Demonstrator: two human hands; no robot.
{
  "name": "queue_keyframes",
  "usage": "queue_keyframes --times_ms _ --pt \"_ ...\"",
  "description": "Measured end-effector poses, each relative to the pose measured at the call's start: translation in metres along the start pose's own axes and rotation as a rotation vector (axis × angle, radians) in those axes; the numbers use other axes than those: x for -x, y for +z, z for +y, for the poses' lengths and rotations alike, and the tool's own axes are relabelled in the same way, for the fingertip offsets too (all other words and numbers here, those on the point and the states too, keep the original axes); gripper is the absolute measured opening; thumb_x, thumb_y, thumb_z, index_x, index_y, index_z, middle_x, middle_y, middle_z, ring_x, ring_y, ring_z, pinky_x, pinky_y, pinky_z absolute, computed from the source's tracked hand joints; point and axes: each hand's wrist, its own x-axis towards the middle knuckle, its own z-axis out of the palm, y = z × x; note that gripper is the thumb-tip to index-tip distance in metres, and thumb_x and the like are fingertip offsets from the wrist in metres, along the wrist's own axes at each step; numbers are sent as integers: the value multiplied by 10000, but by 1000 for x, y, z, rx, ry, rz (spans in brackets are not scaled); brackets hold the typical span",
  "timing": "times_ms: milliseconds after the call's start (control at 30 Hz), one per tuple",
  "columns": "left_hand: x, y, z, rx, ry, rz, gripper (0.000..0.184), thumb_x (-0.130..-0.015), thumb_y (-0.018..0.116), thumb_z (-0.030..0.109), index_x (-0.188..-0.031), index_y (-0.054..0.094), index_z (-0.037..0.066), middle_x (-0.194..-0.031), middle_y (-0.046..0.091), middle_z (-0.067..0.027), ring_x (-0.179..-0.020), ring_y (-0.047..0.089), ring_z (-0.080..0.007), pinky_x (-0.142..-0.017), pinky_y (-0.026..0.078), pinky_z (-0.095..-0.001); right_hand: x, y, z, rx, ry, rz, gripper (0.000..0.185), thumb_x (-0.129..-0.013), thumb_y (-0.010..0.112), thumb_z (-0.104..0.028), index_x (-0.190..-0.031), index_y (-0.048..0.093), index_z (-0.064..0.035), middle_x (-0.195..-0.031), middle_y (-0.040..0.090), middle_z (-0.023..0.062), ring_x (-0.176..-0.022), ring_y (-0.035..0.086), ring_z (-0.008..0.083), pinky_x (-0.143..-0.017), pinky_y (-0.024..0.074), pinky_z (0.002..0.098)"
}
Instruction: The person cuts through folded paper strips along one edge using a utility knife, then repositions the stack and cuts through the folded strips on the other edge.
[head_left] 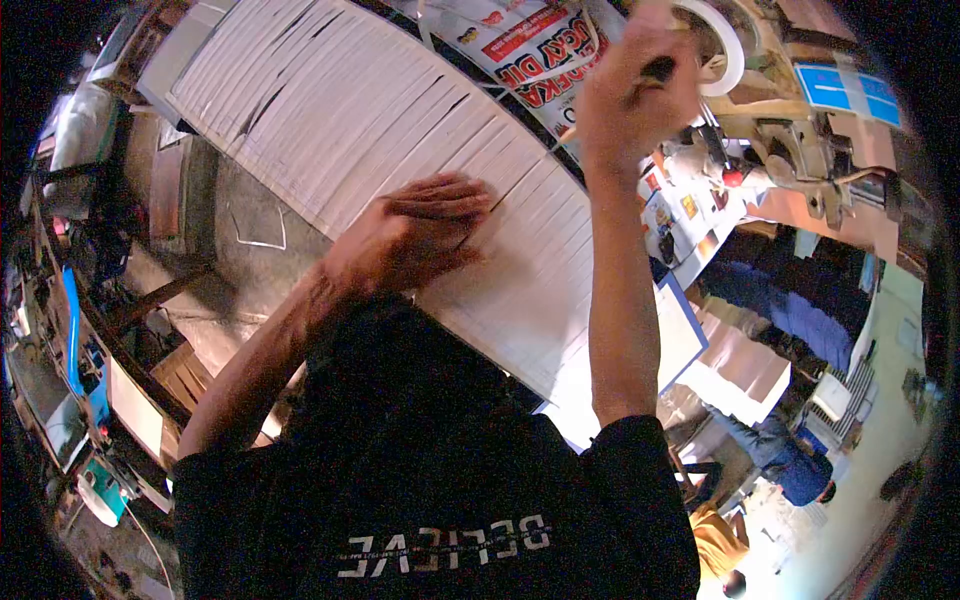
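A long, pale panel of narrow strips [370, 130] runs diagonally across the middle, with dark gaps between some strips. My left hand [430, 232] is over the panel's near edge, its fingers side by side and its thumb apart, with nothing visible in it. Beyond the panel's right part, my right hand [640, 105] is raised and smeared by motion. A dark spot shows among its fingers, and whether it holds anything is unclear. Printed sacking [535, 60] lies behind the panel, to the left of my right hand.
A white ring [738, 50] and a blue sheet [850, 93] are at the upper right. A blue-edged white board [683, 335] borders the panel's right end. Two other people, one in dark blue [795, 470] and one in orange [715, 540], are at the lower right.
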Motion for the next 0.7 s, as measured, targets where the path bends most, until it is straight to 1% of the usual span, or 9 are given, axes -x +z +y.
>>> queue_keyframes --times_ms 100,267,367,400,433,500,533,600,700 --pt "-11 -4 13 40 -36 89 383 -829 836 186 -1135 728 -17 -1279 717 -138 -1265 648 -303 -1144 476 -439 8 -2 -2 185 -213 -59 277 -1009 573 -131 -751 537 -36 -603 518 44 -493 480 150 -496 410 300" --pt "2 5 -4 8 -109 33 298 -921 743 229 -1148 760 36 -1220 746 -141 -1191 690 -301 -1122 486 -420 -72 -46 -85 -306 604 230 417 -1043 437 -324 -697 363 -103 -609 331 5 -518 313 114 -491 254 293" --pt "-15 -26 -1 767 -740 166 282 -942 704 165 -1184 763 31 -1190 764 -138 -1155 702 -228 -1053 517 -376 -71 -77 -77 -227 772 -229 317 -1032 460 -256 -823 479 -19 -693 559 107 -594 606 231 -579 514 331" --pt "-35 -37 10 655 -659 306 286 -939 720 157 -1188 761 22 -1189 765 -130 -1130 697 -184 -1000 539 -362 -66 -83 -75 -314 946 -296 268 -1051 501 -228 -1041 498 40 -804 658 170 -741 731 307 -717 628 388" --pt "-48 -47 18 473 -482 264 421 -1000 661 339 -1251 727 7 -1278 724 -147 -1189 672 -235 -1055 504 -369 -64 -87 -82 -319 941 -286 268 -1051 501 -228 -1041 498 40 -804 658 170 -741 731 307 -717 628 388" --pt "-77 -50 43 415 -311 306 401 -979 707 357 -1165 766 7 -1165 765 -135 -1034 720 -208 -961 548 -348 -56 -94 -96 -458 1019 -456 320 -1071 538 -249 -1150 440 46 -842 683 198 -781 756 319 -759 655 410" --pt "-88 -51 55 413 -309 299 401 -979 707 357 -1165 766 7 -1165 765 -135 -1034 720 -208 -961 548 -348 -49 -97 -95 -459 968 -454 367 -1083 547 -298 -1128 423 45 -871 699 231 -787 763 309 -732 661 383" --pt "-104 -47 76 370 -456 115 254 -921 789 246 -1030 810 17 -917 799 -98 -723 712 -120 -624 558 -286 -45 -101 -98 -420 945 -455 365 -1082 550 -293 -1123 415 43 -870 701 236 -792 764 304 -720 660 373" --pt "-112 -25 79 468 -396 277 291 -918 801 290 -957 816 3 -803 782 -85 -601 659 -83 -521 515 -266 -39 -99 -113 -367 938 -367 380 -1078 569 -294 -1125 398 41 -843 706 236 -783 767 284 -651 646 318"
